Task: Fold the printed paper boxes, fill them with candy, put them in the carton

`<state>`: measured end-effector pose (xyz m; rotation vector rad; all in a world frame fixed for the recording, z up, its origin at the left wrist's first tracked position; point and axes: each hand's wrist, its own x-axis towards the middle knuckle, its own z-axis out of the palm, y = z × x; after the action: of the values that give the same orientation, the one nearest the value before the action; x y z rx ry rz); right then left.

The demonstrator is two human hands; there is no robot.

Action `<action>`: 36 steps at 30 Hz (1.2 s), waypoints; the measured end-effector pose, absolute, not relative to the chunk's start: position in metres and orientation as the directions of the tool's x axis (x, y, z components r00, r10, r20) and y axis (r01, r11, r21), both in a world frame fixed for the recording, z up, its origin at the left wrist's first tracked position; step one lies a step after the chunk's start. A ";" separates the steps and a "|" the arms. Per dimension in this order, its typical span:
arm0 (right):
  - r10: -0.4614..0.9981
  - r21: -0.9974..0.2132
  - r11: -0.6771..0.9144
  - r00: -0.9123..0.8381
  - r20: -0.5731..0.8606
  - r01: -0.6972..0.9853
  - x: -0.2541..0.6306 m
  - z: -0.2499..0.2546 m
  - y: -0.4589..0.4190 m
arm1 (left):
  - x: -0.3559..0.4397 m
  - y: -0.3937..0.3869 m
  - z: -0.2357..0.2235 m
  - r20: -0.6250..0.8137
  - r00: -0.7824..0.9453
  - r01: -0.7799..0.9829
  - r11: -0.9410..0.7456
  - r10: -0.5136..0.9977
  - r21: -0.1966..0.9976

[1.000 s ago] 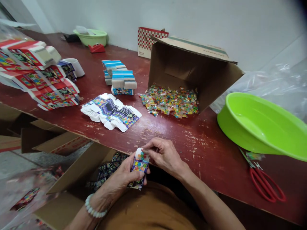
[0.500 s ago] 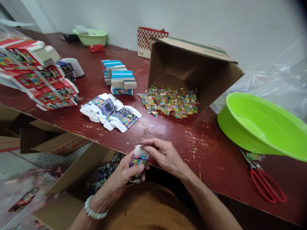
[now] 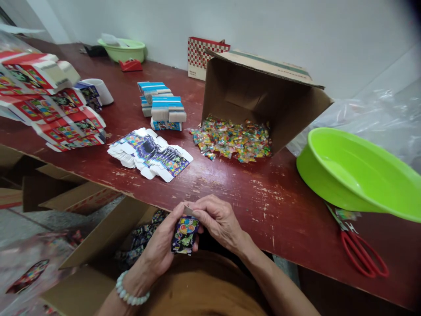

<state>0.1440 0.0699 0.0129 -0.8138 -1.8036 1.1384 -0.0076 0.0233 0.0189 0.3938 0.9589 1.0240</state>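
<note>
My left hand (image 3: 164, 239) is wrapped round a small purple candy box (image 3: 185, 235), held upright near the table's front edge. At the box's top, my right hand (image 3: 217, 219) pinches the end flap (image 3: 188, 211), which is folded partly over. Whatever lies inside the box is hidden. Left of and beyond my hands rests a stack of flat purple cartons (image 3: 151, 153). Small clear packets of colourful candy (image 3: 233, 140) spill from a tipped cardboard box (image 3: 272, 101). Below the table's edge, several dark filled boxes (image 3: 140, 239) lie in an open carton (image 3: 95, 228).
A green basin (image 3: 355, 175) stands at the right, with red-handled scissors (image 3: 358, 245) in front of it. Stacks of red cartons (image 3: 62, 105) and blue cartons (image 3: 167, 109) occupy the left and middle. A red tape dispenser (image 3: 130, 65) and pale green bowl (image 3: 125, 52) sit farther back.
The right fingers left the candy at the box's mouth and came back onto the flap, folding it over. The candy packet has gone down out of sight inside the box.
</note>
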 end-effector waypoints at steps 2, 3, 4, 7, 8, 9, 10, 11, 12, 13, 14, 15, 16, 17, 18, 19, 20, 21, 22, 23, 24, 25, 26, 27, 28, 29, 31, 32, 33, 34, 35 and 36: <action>0.830 -0.929 0.352 -0.497 0.252 0.117 0.146 0.017 0.071 | -0.009 0.026 0.021 -0.499 0.200 -0.584 0.512 0.843 0.630; 0.841 -0.949 0.296 -0.502 0.203 0.112 0.146 0.018 0.071 | -0.009 0.026 0.021 -0.497 0.202 -0.596 0.509 0.844 0.621; 0.856 -0.972 0.217 -0.497 0.144 0.091 0.144 0.018 0.072 | -0.009 0.027 0.021 -0.497 0.202 -0.600 0.507 0.844 0.618; 0.878 -0.997 -0.076 -0.474 -0.067 0.000 0.136 0.017 0.074 | -0.008 0.026 0.018 -0.491 0.166 -0.591 0.485 0.855 0.645; 0.870 -0.986 -0.164 -0.476 -0.132 -0.025 0.133 0.017 0.075 | -0.008 0.026 0.016 -0.482 0.151 -0.589 0.471 0.863 0.657; 0.858 -0.973 -0.226 -0.481 -0.178 -0.043 0.131 0.016 0.076 | -0.009 0.025 0.015 -0.472 0.141 -0.588 0.457 0.870 0.668; 0.851 -0.966 -0.254 -0.487 -0.197 -0.054 0.129 0.016 0.077 | -0.009 0.025 0.014 -0.462 0.138 -0.589 0.448 0.876 0.673; 0.851 -0.967 -0.249 -0.491 -0.189 -0.060 0.129 0.016 0.078 | -0.010 0.024 0.013 -0.458 0.144 -0.589 0.447 0.878 0.673; 0.855 -0.976 -0.211 -0.494 -0.157 -0.054 0.129 0.016 0.078 | -0.011 0.024 0.013 -0.462 0.149 -0.587 0.454 0.874 0.671; 0.863 -0.990 -0.136 -0.495 -0.099 -0.038 0.131 0.016 0.079 | -0.011 0.025 0.013 -0.475 0.145 -0.582 0.463 0.868 0.668; 0.866 -0.999 -0.034 -0.500 -0.022 -0.015 0.133 0.015 0.079 | -0.012 0.025 0.013 -0.493 0.127 -0.579 0.467 0.861 0.668; 0.857 -0.997 0.082 -0.512 0.067 0.006 0.135 0.015 0.078 | -0.012 0.026 0.014 -0.508 0.101 -0.581 0.465 0.855 0.668; 0.836 -0.980 0.196 -0.525 0.157 0.020 0.136 0.014 0.077 | -0.012 0.027 0.015 -0.517 0.077 -0.587 0.458 0.852 0.668; 0.810 -0.955 0.294 -0.537 0.234 0.027 0.138 0.013 0.076 | -0.012 0.029 0.015 -0.519 0.056 -0.598 0.445 0.853 0.667; 0.787 -0.930 0.367 -0.544 0.292 0.031 0.139 0.012 0.074 | -0.012 0.030 0.016 -0.513 0.045 -0.611 0.430 0.857 0.665; 0.772 -0.911 0.411 -0.544 0.327 0.035 0.139 0.011 0.072 | -0.011 0.031 0.016 -0.505 0.039 -0.623 0.416 0.862 0.662; 0.765 -0.901 0.432 -0.546 0.341 0.045 0.137 0.010 0.071 | -0.012 0.032 0.016 -0.499 0.036 -0.630 0.407 0.866 0.662; 0.762 -0.897 0.438 -0.554 0.336 0.059 0.136 0.009 0.070 | -0.013 0.032 0.015 -0.498 0.028 -0.629 0.403 0.867 0.665; 0.758 -0.900 0.430 -0.571 0.314 0.076 0.133 0.008 0.072 | -0.015 0.031 0.014 -0.501 0.019 -0.620 0.403 0.865 0.673; 0.755 -0.907 0.411 -0.593 0.282 0.092 0.130 0.007 0.076 | -0.019 0.029 0.011 -0.501 0.014 -0.604 0.407 0.865 0.686; 0.758 -0.917 0.382 -0.606 0.240 0.114 0.126 0.006 0.082 | -0.025 0.026 0.008 -0.496 0.007 -0.578 0.408 0.868 0.707; 0.776 -0.927 0.343 -0.602 0.190 0.151 0.122 0.005 0.092 | -0.033 0.022 0.003 -0.487 -0.009 -0.539 0.406 0.873 0.738; 0.807 -0.930 0.307 -0.574 0.142 0.200 0.117 0.004 0.105 | -0.044 0.017 -0.003 -0.478 -0.040 -0.480 0.402 0.878 0.780; 0.849 -0.924 0.272 -0.519 0.100 0.267 0.112 0.003 0.120 | -0.056 0.011 -0.010 -0.466 -0.101 -0.404 0.392 0.879 0.827; 0.894 -0.905 0.245 -0.443 0.071 0.349 0.106 0.001 0.137 | -0.069 0.005 -0.018 -0.467 -0.189 -0.292 0.405 0.864 0.867; 0.926 -0.864 0.257 -0.368 0.090 0.434 0.100 0.000 0.155 | -0.083 -0.001 -0.026 -0.454 -0.309 -0.160 0.425 0.836 0.891; 0.947 -0.776 0.281 -0.294 0.129 0.564 0.088 -0.002 0.186 | -0.109 -0.012 -0.039 -0.435 -0.393 0.069 0.497 0.810 0.865; 0.950 -0.734 0.284 -0.287 0.126 0.617 0.081 -0.002 0.198 | -0.119 -0.017 -0.044 -0.403 -0.441 0.144 0.506 0.802 0.851; 0.956 -0.691 0.268 -0.277 0.102 0.671 0.075 -0.002 0.207 | -0.127 -0.021 -0.046 -0.380 -0.457 0.182 0.503 0.804 0.845; 0.961 -0.651 0.246 -0.269 0.065 0.719 0.070 -0.001 0.212 | -0.132 -0.023 -0.046 -0.361 -0.460 0.198 0.490 0.811 0.849; 0.965 -0.611 0.222 -0.261 0.025 0.760 0.066 0.000 0.215 | -0.134 -0.024 -0.044 -0.344 -0.462 0.198 0.473 0.818 0.859; 0.969 -0.577 0.197 -0.248 -0.010 0.793 0.062 0.001 0.215 | -0.134 -0.024 -0.041 -0.332 -0.460 0.186 0.455 0.824 0.871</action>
<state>0.0621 0.2149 0.0012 -1.6537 -2.1229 0.6829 -0.1342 -0.0237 -0.0410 0.8476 1.9111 1.0150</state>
